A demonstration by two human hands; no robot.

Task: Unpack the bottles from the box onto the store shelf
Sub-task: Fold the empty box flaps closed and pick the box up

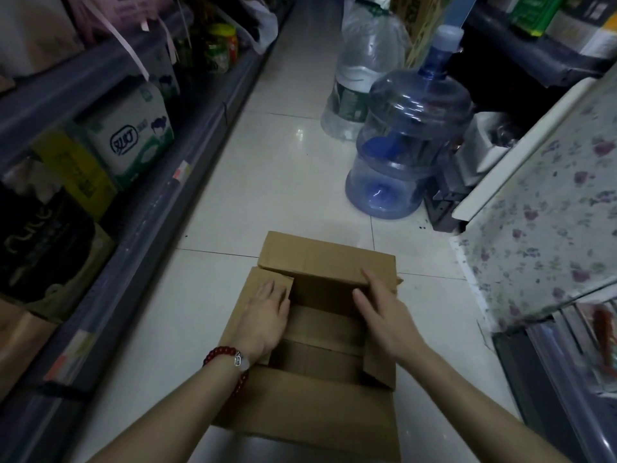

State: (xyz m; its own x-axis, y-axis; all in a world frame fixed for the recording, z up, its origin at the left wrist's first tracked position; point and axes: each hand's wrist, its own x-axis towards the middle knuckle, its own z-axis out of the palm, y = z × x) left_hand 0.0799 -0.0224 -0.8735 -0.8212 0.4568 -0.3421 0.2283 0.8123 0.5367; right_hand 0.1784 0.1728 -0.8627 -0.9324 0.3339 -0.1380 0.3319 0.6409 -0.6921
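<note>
Two hands rest on one cardboard box [310,389] in the single head view, and nothing else is being handled. The box sits on the tiled floor [267,182] of a narrow aisle, its flaps folded outward. The left hand [267,315], with a red bead bracelet [222,357] at the wrist, lies flat and spread on the left side flap, palm down, gripping nothing. The right hand [384,312] is loosely open too, its fingers over the far flap edge and its thumb reaching toward the opening, closed on nothing.

Between the hands the opening shows only brown cardboard panels; no bottles can be seen, so whether they lie under an inner layer or the box holds none cannot be told. Anything inside would be straight below and between both palms, about equally near each hand.

The store shelf [140,208] runs along the person's left, its long axis parallel to the aisle, so the left hand seems the nearer one for placing. Two large water jugs [407,145] stand well beyond the box on the right.
</note>
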